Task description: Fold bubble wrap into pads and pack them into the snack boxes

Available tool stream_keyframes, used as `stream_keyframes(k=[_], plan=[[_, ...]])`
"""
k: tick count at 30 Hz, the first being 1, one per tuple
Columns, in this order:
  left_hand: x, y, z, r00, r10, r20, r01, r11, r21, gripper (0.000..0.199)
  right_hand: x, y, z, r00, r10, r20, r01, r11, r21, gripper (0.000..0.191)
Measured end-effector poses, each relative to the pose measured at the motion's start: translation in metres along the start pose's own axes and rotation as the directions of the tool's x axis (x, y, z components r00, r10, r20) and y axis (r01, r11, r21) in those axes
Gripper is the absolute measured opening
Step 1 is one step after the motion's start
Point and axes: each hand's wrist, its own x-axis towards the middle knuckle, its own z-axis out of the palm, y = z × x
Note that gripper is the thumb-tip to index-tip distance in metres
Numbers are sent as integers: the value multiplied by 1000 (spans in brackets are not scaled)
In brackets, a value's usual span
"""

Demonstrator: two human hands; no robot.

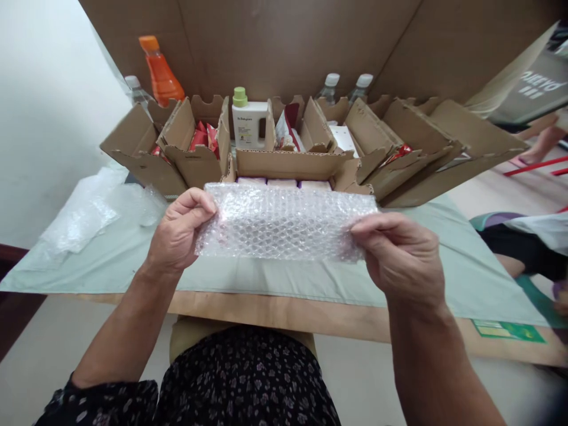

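A clear sheet of bubble wrap [284,228] is stretched out flat between my two hands, above the table. My left hand [180,228] pinches its left edge between thumb and fingers. At the opposite edge, my right hand [402,251] grips the wrap the same way. Just behind the wrap stands a low cardboard box [290,163] with several white packs edged in purple [283,183]; the wrap hides its front. More bubble wrap [89,207] lies in a loose heap at the left end of the table.
Several open cardboard bins [195,165] line the back of the pale green cloth [284,281]. Behind or in them stand an orange bottle [163,74], a white jug [249,124] and clear bottles. A green card [508,331] lies front right; other people are partly visible at right.
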Motion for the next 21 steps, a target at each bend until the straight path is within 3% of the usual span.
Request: stream_keyframes(k=[4,7,13,17,21], plan=[[16,17,2,991,74,109,-88,988,126,3,23,-16,-6,998,47,34,-45,997,-60,18],[41,29,9,969,131,207,-183,949,258,10,53,-36,-6,998,37,56,-33,997,-70,23],[92,60,34,948,64,311,-256,732,631,23,121,-58,-6,957,257,135,-198,918,-343,23],[106,67,43,929,-23,370,-278,616,737,32,141,-56,-7,949,203,243,-70,882,-466,26],[120,46,40,858,-255,446,-282,492,824,20,147,-40,-9,835,253,488,144,756,-638,18]])
